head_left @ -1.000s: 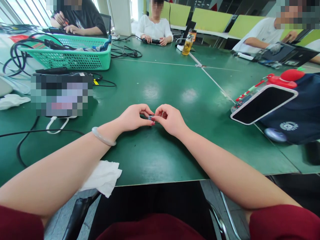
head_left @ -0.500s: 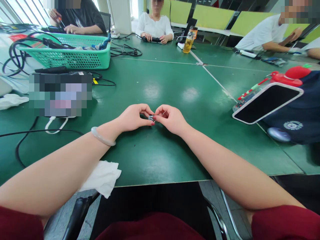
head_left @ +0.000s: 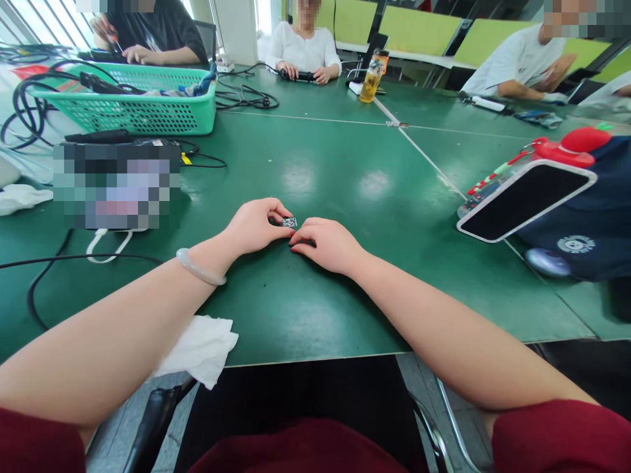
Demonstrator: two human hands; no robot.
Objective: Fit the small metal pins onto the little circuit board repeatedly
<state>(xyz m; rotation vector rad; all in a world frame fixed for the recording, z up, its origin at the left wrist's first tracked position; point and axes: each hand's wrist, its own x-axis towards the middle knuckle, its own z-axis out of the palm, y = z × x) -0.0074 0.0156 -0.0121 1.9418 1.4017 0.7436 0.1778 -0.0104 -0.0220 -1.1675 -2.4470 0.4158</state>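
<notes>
My left hand (head_left: 254, 225) pinches a small black-and-white patterned piece (head_left: 289, 223) between thumb and fingers, just above the green table (head_left: 315, 309). Its exact kind is too small to make out. My right hand (head_left: 328, 244) rests low, just right of and nearer to me than the piece. Its thumb and index finger come together near the left thumb, and anything between them is hidden. A pale bangle (head_left: 200, 268) circles my left wrist.
A phone (head_left: 527, 200) leans on a dark bag (head_left: 586, 217) at the right. Left stand a device with a white cable (head_left: 109, 253) and a green basket (head_left: 142, 118). A tissue (head_left: 210, 345) hangs over the near edge. Beyond sit several people and a bottle (head_left: 371, 84).
My hands have come apart slightly. The left one has moved a little left and away from me with the patterned piece; the right has let go of it and dropped lower.
</notes>
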